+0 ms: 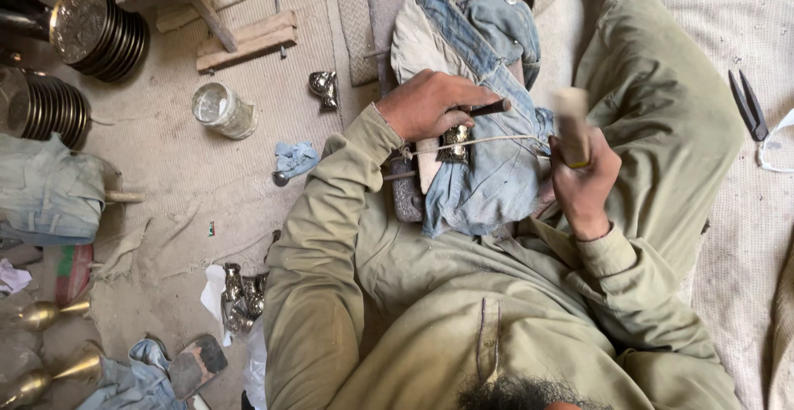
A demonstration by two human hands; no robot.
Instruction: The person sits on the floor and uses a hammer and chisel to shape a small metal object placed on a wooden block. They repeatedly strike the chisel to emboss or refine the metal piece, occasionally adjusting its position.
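Metal piece point(456, 139), small and shiny, lies on denim cloth point(488, 187) over the lap, tied by string; probably hard, slippery. Left hand point(430, 104) clamped on chisel point(490, 108) (tip at it); right hand point(583, 183) clamped on mallet handle point(572, 125), approx. beside.

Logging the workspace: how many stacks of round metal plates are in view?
2, both at the upper left: one stack near the top edge, another stack below it at the left edge, partly cut off. More may lie outside the frame.
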